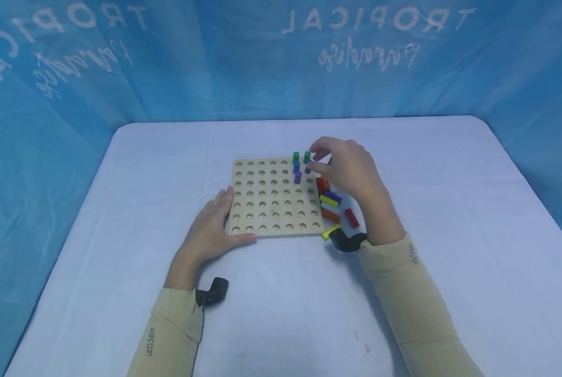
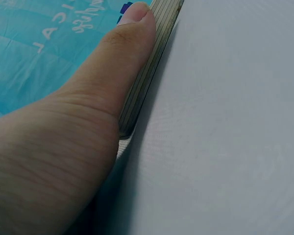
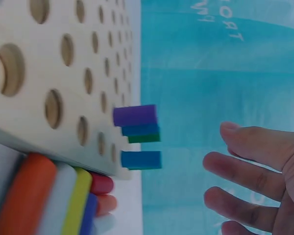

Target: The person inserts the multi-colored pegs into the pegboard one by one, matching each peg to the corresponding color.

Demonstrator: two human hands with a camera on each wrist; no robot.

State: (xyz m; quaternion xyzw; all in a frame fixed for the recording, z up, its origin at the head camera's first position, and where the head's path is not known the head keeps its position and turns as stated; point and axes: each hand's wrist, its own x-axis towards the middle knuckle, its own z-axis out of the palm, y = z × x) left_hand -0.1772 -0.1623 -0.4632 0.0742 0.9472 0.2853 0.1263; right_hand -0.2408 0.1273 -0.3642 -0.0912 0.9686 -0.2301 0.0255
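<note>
Head view: we look down on a pale wooden board [image 1: 268, 198] with rows of round holes, lying flat on a white table [image 1: 281, 324]. Our left hand [image 1: 209, 228] is spread wide at the board's near left corner, fingers along the left edge, thumb along the near one. Our right hand [image 1: 349, 165] hovers over the far right corner, fingers loosely bent. Just beyond and left of its fingertips stand five short pegs: two green pegs [image 1: 307, 156], two blue pegs [image 1: 296, 167] and a purple peg [image 1: 298, 177]. Between the board and our right wrist lie loose pegs, among them a red peg [image 1: 351, 218], an orange peg [image 1: 331, 215] and a yellow peg [image 1: 329, 200].

Left wrist view: our thumb rests against the board's layered side, which looks like stiff plywood. We judge it light enough to skid if bumped, so the corner is a sound place to steady it.

Right wrist view: our thumb and fingers are apart, with nothing between them, and a gap separates them from the standing pegs. The pegs seem light, hard and smooth, hardly fragile but apt to roll when lying down. We would pinch a standing one by its upper end, and a loose one around its middle.
</note>
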